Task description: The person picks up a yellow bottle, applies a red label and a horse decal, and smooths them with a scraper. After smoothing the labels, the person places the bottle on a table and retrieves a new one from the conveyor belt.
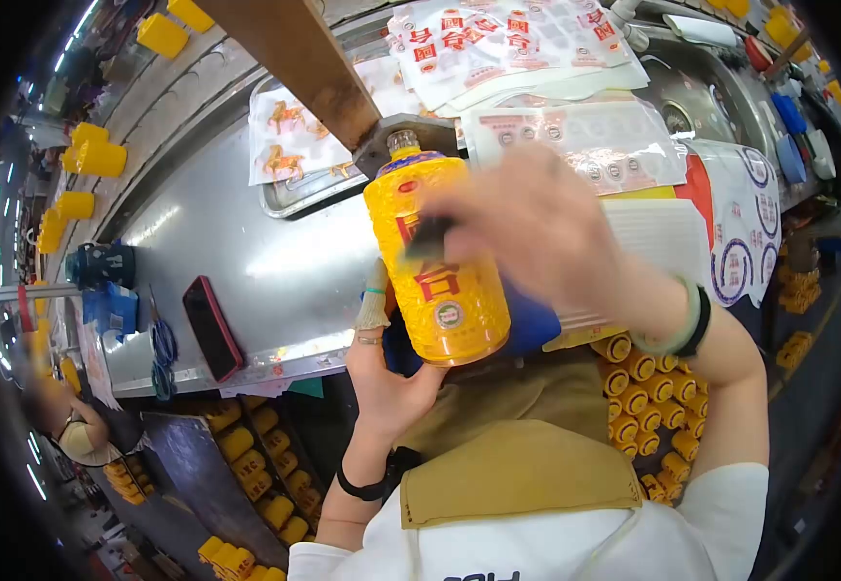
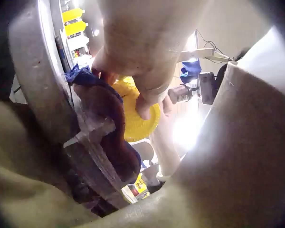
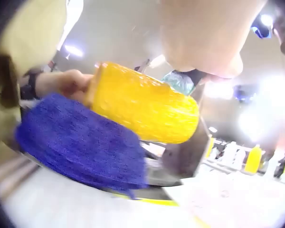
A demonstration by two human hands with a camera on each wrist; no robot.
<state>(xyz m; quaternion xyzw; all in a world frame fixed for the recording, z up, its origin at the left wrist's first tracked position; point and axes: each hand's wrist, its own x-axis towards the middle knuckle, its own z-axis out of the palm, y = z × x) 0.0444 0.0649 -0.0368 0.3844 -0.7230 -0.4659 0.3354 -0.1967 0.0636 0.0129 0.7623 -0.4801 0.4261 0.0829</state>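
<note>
My left hand [image 1: 387,387] grips a yellow bottle [image 1: 469,324] by its base, the thumb curled at the bottom edge. The bottle leans with its clear neck against a metal bracket [image 1: 377,155], red characters facing up. Above the label, my right hand [image 1: 551,228] is blurred and pinches a small dark tool [image 1: 427,238]. In the right wrist view the tool's translucent greenish end [image 3: 179,83] is right at the bottle's side. A blue cloth-covered pad [image 3: 80,142] lies under the bottle. The left wrist view shows fingers on the yellow base [image 2: 135,121].
A brown post [image 1: 295,68] slants down to the bracket. Printed plastic sheets [image 1: 517,48] and a tray [image 1: 290,198] lie behind the bottle. On the metal table [image 1: 275,261] are a red-edged phone [image 1: 212,329] and scissors [image 1: 162,344]. Several yellow bottles [image 1: 648,387] fill the space below right.
</note>
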